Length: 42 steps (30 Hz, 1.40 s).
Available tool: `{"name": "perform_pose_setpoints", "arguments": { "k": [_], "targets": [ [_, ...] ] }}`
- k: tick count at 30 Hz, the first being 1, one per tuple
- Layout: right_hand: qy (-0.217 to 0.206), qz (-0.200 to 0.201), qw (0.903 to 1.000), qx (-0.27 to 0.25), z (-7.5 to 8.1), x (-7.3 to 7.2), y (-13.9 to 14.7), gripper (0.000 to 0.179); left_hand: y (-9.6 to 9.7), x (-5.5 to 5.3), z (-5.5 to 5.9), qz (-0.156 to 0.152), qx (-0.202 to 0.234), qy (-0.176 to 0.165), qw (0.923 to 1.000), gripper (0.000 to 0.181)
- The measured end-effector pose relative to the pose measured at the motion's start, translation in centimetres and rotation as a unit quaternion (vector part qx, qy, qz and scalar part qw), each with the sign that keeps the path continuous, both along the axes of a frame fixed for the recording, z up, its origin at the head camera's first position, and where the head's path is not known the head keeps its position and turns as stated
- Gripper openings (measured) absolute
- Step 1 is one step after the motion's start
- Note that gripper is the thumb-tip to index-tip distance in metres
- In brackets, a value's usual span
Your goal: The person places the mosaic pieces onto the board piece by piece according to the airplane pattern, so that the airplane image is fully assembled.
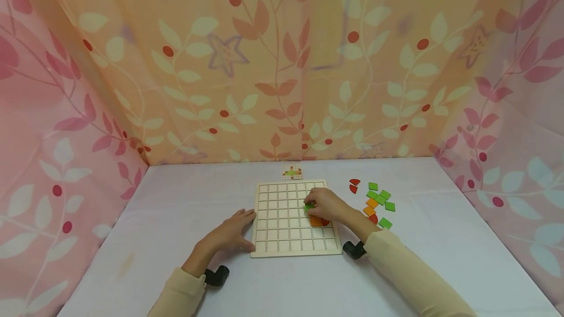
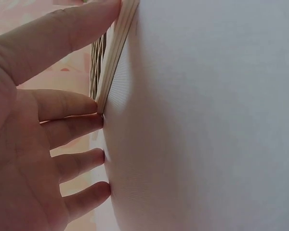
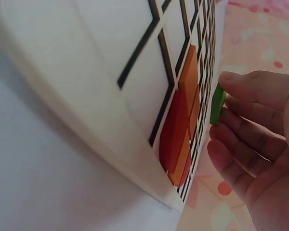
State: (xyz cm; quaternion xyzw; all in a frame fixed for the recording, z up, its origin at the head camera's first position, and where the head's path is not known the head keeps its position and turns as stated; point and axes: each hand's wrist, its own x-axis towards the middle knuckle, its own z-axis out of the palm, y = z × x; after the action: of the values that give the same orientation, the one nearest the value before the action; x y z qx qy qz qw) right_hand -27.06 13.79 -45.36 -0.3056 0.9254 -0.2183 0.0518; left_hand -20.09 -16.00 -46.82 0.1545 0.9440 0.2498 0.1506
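Note:
A pale wooden grid board (image 1: 277, 247) lies on the white cloth. My left hand (image 1: 231, 231) rests at its left edge, fingers fairly straight; the left wrist view shows the thumb and fingertips touching the board's side (image 2: 116, 53). Between thumb and fingers, my right hand (image 1: 328, 204) pinches a green square tile (image 3: 217, 104) over the board's right half. Close by, orange tiles (image 3: 189, 77) and red rounded pieces (image 3: 171, 132) sit in the grid. From the head view, an orange tile (image 1: 315, 221) shows just below the right hand, which partly covers that area.
Behind the board lies a small pattern card (image 1: 292, 172). Loose green tiles (image 1: 389, 206), orange tiles (image 1: 369, 211) and red pieces (image 1: 354, 182) are scattered right of the board, some near the right forearm. Patterned cloth walls (image 1: 273, 87) enclose the table's back and sides.

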Motion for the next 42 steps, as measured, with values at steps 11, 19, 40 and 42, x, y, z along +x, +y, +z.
{"name": "perform_pose_setpoints", "arguments": {
  "k": [11,19,40,42],
  "targets": [
    [0.004,0.014,0.9997,0.022,-0.2,0.1,-1.4,0.021,0.0,-0.1,0.0,0.006,0.003,-0.006,1.0000,0.093],
    [-0.002,0.014,0.9991,0.041,-0.4,0.1,-1.8,0.016,0.1,-0.1,0.0,0.009,0.004,-0.008,0.9999,0.092],
    [0.007,0.018,0.9987,0.046,-0.5,0.2,-1.9,0.017,0.0,-0.2,-0.2,0.000,-0.002,0.000,1.0000,0.092],
    [0.008,0.017,0.9986,0.049,-0.5,0.1,-1.9,0.016,0.0,-0.2,-0.1,-0.001,-0.002,0.000,1.0000,0.092]
  ]
}}
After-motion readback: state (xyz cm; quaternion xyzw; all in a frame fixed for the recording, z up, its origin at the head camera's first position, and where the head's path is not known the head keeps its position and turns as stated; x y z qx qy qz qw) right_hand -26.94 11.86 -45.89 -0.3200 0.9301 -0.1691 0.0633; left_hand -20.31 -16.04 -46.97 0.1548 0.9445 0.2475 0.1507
